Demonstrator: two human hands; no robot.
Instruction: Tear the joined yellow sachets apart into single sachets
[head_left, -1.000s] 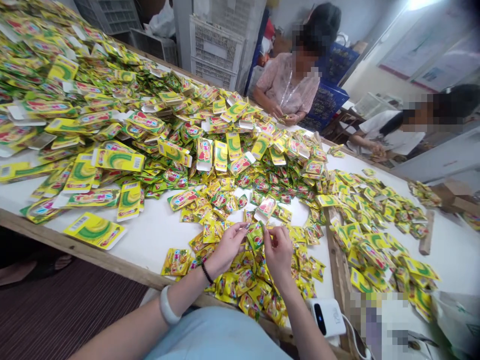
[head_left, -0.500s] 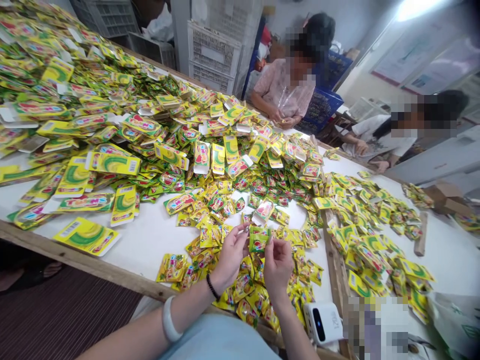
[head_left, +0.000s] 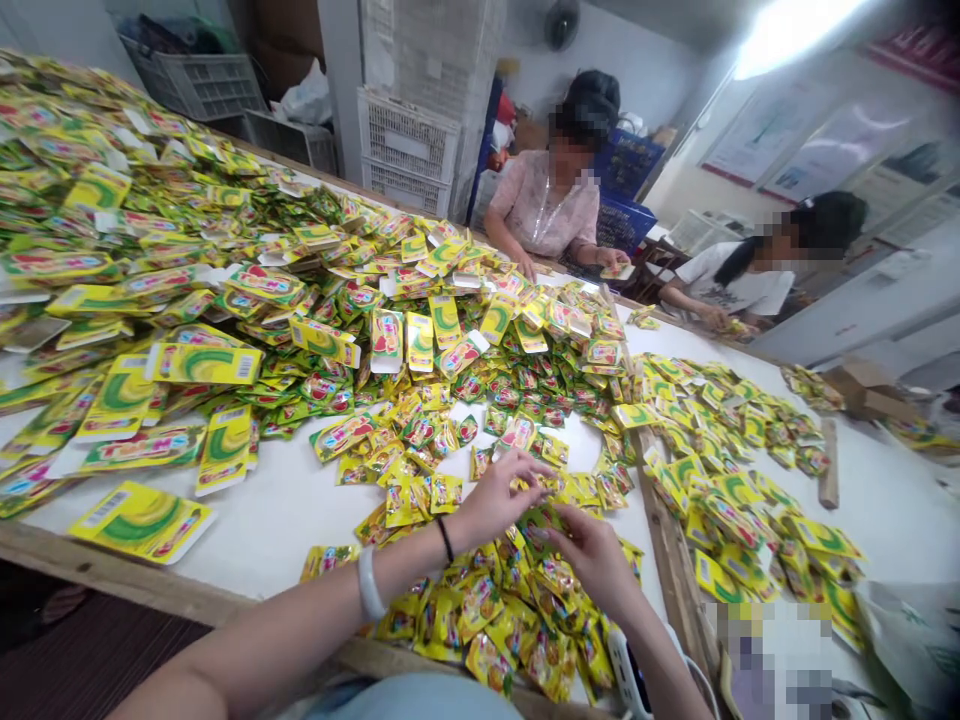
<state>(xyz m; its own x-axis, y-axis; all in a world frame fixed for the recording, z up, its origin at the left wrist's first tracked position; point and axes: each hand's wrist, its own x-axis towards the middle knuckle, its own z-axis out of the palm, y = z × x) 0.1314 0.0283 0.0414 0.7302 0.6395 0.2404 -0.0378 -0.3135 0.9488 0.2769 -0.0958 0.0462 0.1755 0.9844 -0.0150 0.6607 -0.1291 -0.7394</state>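
Note:
My left hand (head_left: 501, 502), with a dark band and a pale bangle on the wrist, reaches over the middle of the sachet pile. Its fingers are bent and apart, close above yellow sachets (head_left: 577, 490); I see nothing held in it. To its right, my right hand (head_left: 596, 555) pinches a green sachet (head_left: 538, 522) at its edge between thumb and fingers. Below both hands lies a heap of small yellow sachets (head_left: 480, 605). Beyond them are green sachets with red print (head_left: 517, 415) and a small upright-printed box (head_left: 517, 432).
Many flat yellow boxes (head_left: 142, 520) and sachets cover the white table (head_left: 270, 500). A wooden strip (head_left: 667, 560) divides it on the right. A white device (head_left: 628, 672) stands by my right forearm. Two people (head_left: 544, 205) work across the table. White crates (head_left: 409, 140) stand behind.
My hands have moved apart; the left has let go of the green sachet, which stays with the right, slightly lower. The view has shifted. The nearer co-worker's hands have spread apart.

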